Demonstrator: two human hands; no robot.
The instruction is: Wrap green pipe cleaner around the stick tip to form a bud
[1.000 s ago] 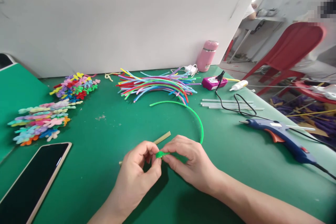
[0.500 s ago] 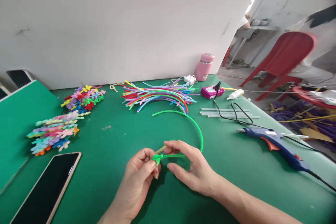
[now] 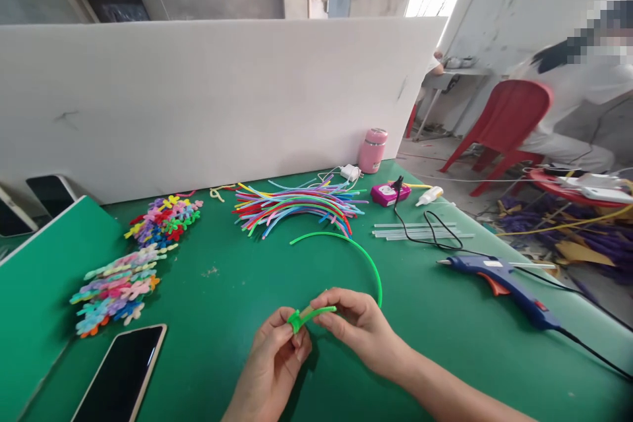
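My left hand (image 3: 278, 351) is pinched on the knotted end of a green pipe cleaner (image 3: 363, 256) near the front of the green table (image 3: 237, 290). Just to its right, my right hand (image 3: 352, 325) is closed on the same green strand where it leaves the knot. From there the pipe cleaner arcs away over the table toward the back. A thin tan stick (image 3: 307, 311) shows between my two hands, mostly hidden by the fingers.
A heap of coloured pipe cleaners (image 3: 297, 204) lies behind. Coloured pipe-cleaner flowers (image 3: 128, 257) lie at left, a phone (image 3: 121, 376) at front left. A blue glue gun (image 3: 499, 277), clear glue sticks (image 3: 420, 231), a pink bottle (image 3: 372, 150) stand right. A person sits on a red chair (image 3: 499, 119).
The camera has tilted up, so the table sits lower in view. My hands have stayed together on the green pipe cleaner, and its bent end now sticks out above the left fingers.
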